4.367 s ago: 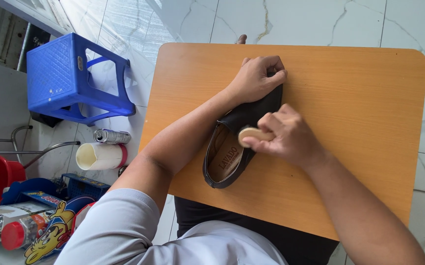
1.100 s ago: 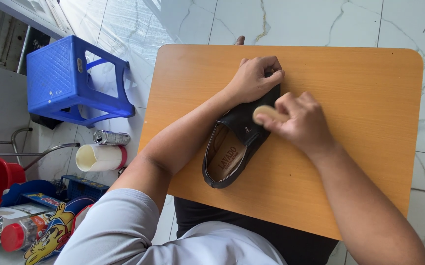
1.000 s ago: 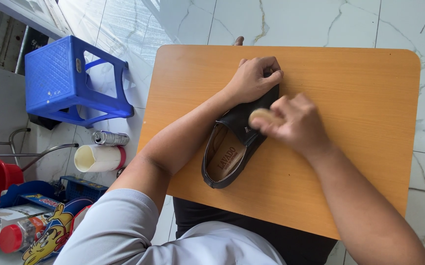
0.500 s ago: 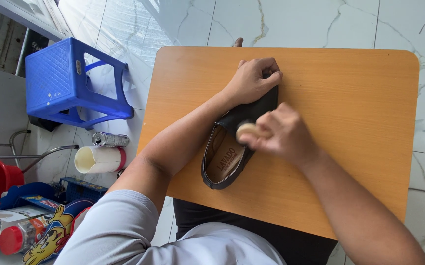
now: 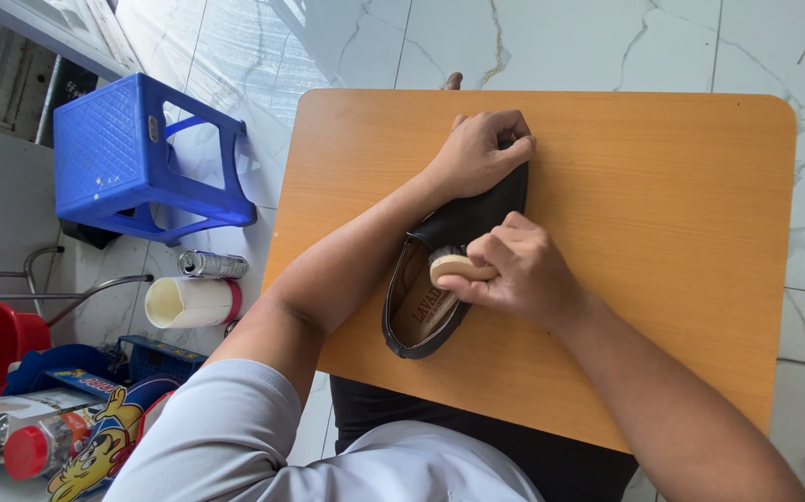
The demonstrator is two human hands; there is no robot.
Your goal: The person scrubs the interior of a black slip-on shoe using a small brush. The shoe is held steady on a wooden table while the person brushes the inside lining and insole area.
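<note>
Shoe [image 5: 449, 251], black, lies mid-tabletop [image 5: 663, 232], heel opening nearest; right hand [image 5: 514, 274], fingers closed around a small wooden brush [image 5: 454, 268], works at the collar; left hand [image 5: 477, 153], fingers curled, pins the toe at the far end; risk: a loose toe grip lets the shoe skid under hard strokes.

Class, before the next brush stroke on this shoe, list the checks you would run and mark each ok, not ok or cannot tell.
1. Left hand pins the black shoe at its toe: ok.
2. Right hand grips the wooden brush: ok.
3. Bristles touch the leather: ok, near the opening.
4. Shoe lies fully on the wooden table: ok.
5. Polish on the bristles: cannot tell.
</note>
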